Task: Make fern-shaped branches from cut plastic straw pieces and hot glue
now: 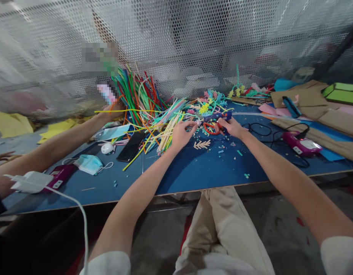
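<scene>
The blue glue gun sits in the right hand.

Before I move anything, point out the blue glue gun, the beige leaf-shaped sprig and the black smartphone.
Blue glue gun (222, 115): head view, on its barrel.
Beige leaf-shaped sprig (202, 144): head view, on its central stem.
Black smartphone (131, 146): head view, on its dark face.

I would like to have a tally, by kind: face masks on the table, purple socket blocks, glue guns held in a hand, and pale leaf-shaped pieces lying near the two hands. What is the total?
Face masks: 2
Purple socket blocks: 2
Glue gun, in the right hand: 1
Pale leaf-shaped piece: 1
Total: 6
</scene>
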A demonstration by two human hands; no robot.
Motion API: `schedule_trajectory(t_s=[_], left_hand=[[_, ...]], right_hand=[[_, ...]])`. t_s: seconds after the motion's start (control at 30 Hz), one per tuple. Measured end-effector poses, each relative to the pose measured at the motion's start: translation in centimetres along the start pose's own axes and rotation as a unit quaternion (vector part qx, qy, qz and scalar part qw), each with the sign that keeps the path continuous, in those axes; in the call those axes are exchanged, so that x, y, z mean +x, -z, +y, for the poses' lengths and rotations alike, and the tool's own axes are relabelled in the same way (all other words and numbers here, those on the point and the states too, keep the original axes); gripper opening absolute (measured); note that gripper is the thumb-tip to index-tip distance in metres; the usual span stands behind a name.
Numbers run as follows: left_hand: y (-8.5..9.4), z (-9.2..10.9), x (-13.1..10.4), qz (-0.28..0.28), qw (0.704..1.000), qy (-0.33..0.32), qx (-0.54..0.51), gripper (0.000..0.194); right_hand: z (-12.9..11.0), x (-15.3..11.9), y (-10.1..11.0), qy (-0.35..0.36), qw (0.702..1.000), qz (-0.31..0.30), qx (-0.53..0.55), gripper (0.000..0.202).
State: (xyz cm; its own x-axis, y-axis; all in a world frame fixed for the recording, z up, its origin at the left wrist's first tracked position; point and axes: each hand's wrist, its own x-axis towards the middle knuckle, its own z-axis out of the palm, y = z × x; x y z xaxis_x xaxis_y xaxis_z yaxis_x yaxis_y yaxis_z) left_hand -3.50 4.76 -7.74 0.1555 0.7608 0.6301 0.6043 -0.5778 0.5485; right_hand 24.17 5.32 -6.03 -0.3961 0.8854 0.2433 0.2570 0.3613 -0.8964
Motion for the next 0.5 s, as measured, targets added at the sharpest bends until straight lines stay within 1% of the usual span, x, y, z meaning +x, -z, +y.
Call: schedule_trajectory(t_s=[0.2, 0.33, 0.5], left_hand=[[-0.34, -0.34, -0.07, -0.004, 1.000, 0.006, -0.008, 0.021], [-0.39, -0.34, -0.12, 0.001, 1.000, -0.001, -0.006, 0.017], [-0.37, -0.19, -0.11, 0.001, 1.000, -0.006, 0.003, 0.018]], right_hand=[[0.39, -0.09, 0.58, -0.007, 1.000, -0.002, -0.017, 0.085], [0.59, -0.05, 0.59, -0.019, 0.999, -0.004, -0.030, 0.084], [0.75, 0.05, 0.65, -0.016, 0.999, -0.012, -0.028, 0.081]])
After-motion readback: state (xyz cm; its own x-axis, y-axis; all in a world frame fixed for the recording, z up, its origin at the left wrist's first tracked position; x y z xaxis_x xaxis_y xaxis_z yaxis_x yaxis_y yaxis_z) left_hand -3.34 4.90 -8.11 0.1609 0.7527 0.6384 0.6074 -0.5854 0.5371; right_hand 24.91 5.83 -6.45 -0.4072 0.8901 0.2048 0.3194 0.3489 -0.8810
